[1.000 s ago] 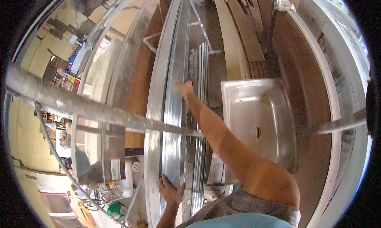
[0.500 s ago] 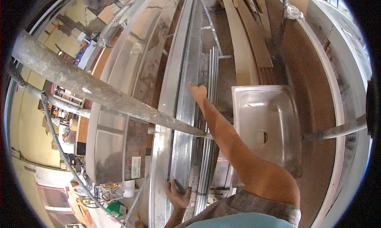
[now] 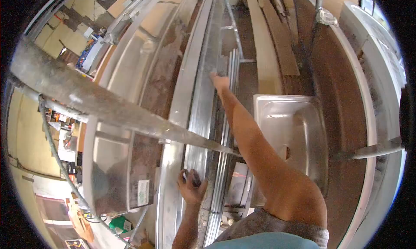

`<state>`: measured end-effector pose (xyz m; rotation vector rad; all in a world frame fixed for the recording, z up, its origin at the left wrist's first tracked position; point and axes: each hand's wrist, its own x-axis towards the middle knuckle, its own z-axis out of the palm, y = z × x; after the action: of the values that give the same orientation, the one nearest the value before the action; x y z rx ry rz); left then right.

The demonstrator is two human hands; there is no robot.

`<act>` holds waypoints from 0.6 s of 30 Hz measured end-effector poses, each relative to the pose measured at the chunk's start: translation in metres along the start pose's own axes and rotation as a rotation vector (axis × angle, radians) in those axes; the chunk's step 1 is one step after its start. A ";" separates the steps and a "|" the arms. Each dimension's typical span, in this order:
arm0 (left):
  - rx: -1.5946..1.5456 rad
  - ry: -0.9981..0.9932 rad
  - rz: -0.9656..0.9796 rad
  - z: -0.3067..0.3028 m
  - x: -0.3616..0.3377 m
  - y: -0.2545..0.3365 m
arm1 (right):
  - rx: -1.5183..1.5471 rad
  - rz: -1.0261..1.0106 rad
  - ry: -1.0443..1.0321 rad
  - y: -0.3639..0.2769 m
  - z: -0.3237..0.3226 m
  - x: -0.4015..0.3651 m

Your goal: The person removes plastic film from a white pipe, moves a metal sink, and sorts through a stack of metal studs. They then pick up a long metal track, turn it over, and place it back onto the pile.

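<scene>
A long, shiny metal profile [image 3: 200, 119] runs away from me among other long metal lengths. My left hand [image 3: 191, 190] curls its fingers around the near end of this profile, where a dark hollow shows between fingers and thumb. Farther along, my right hand [image 3: 221, 82] grips the profile's right edge, arm stretched out; its fingertips are partly hidden. A bundle of thin metal tubes [image 3: 226, 140] lies just right of the profile. On the left, a wide pale metal length [image 3: 173, 132] lies alongside it.
A scaffold pipe [image 3: 130, 112] crosses above the metal lengths from the left. A stainless steel sink [image 3: 299, 132] is at my right, with wooden boards [image 3: 264, 45] beyond it. Another sink unit [image 3: 112, 162] stands left. A second pipe [image 3: 377, 148] enters from the right.
Both hands have moved forward, away from me, and the profile appears to have slid with them. The view has shifted slightly.
</scene>
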<state>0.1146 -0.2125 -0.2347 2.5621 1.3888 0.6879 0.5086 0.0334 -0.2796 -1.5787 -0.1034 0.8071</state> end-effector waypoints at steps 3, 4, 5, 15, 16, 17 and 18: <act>0.115 0.019 0.040 0.024 0.054 0.009 | -0.221 -0.054 -0.231 0.001 -0.026 -0.006; 0.080 0.066 0.058 0.030 0.062 0.015 | -0.269 -0.054 -0.251 -0.006 -0.031 -0.022; 0.051 0.117 0.075 0.034 0.071 0.022 | -0.317 -0.054 -0.271 -0.012 -0.036 -0.038; 0.014 0.115 0.105 0.048 0.098 0.022 | 0.018 -0.167 -0.594 -0.019 -0.040 -0.036; -0.003 0.090 0.052 0.047 0.095 0.023 | 0.018 -0.045 -0.550 -0.014 -0.043 -0.033; -0.029 0.076 0.009 0.049 0.093 0.024 | 0.015 0.061 -0.497 -0.017 -0.047 -0.033; -0.050 0.106 0.034 0.051 0.095 0.024 | 0.050 0.039 -0.413 -0.006 -0.034 -0.020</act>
<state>0.2006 -0.1435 -0.2407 2.5496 1.3427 0.8653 0.5148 -0.0042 -0.2673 -1.3514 -0.3489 1.1495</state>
